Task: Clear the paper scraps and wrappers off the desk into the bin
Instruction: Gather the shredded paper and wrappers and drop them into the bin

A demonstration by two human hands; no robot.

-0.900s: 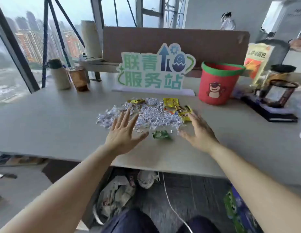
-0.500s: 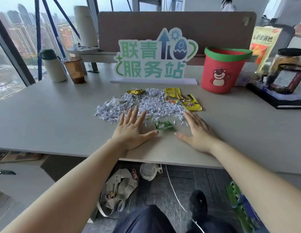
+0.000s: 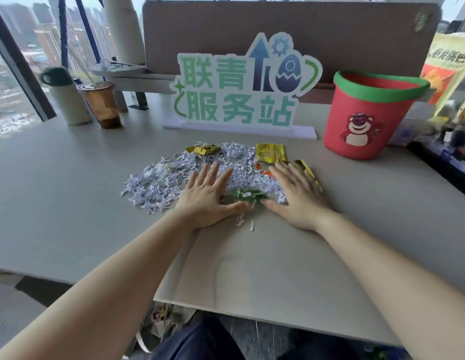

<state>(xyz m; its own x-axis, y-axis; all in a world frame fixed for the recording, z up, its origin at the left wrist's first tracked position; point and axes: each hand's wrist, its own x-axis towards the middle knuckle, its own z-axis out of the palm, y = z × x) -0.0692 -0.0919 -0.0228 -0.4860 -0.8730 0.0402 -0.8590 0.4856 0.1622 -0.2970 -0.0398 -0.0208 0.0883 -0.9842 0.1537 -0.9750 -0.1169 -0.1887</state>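
A spread of shredded white paper scraps (image 3: 158,181) lies on the grey desk (image 3: 70,203), mixed with yellow wrappers (image 3: 269,152) and a green wrapper (image 3: 248,195). My left hand (image 3: 208,197) rests flat, fingers apart, on the near side of the pile. My right hand (image 3: 296,193) lies flat over the pile's right part and partly covers another yellow wrapper (image 3: 310,172). The green wrapper sits between my two thumbs. A red bin (image 3: 366,118) with a green rim and a bear picture stands at the back right, apart from both hands.
A green and white sign (image 3: 241,87) stands just behind the pile. A white flask (image 3: 67,100) and a brown drink cup (image 3: 102,105) are at the back left. Snack bags and dark items crowd the right edge. Two stray scraps (image 3: 245,223) lie near my wrists.
Both hands have slid forward onto the pile, from its near edge to lying over the scraps. The right hand now covers part of a yellow wrapper.
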